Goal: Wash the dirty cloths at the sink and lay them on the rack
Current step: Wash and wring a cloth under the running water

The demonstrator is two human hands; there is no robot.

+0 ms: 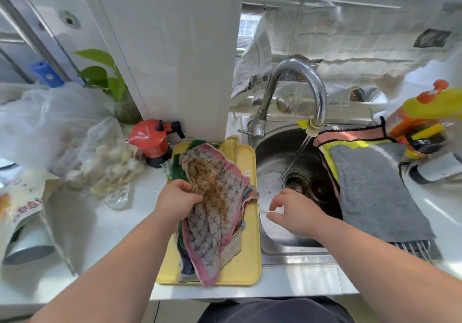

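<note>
A yellow tray (246,260) left of the sink holds a pile of dirty cloths. On top lies a grey cloth with a pink border (212,227), cross-patterned and stained brown. My left hand (178,197) grips this cloth at its left edge. My right hand (295,210) hovers over the steel sink (272,157), fingers loosely spread, holding nothing. Water runs from the curved tap (300,92) into the sink. A grey cloth (375,190) and a yellow-edged cloth (332,157) lie over the rack (415,247) on the sink's right side.
A red moka pot (152,140) stands behind the tray. Plastic bags (105,160) and a plant (105,75) crowd the left counter. Yellow and orange bottles (425,122) stand at the right, beside the rack. A white pillar (175,60) rises behind the tray.
</note>
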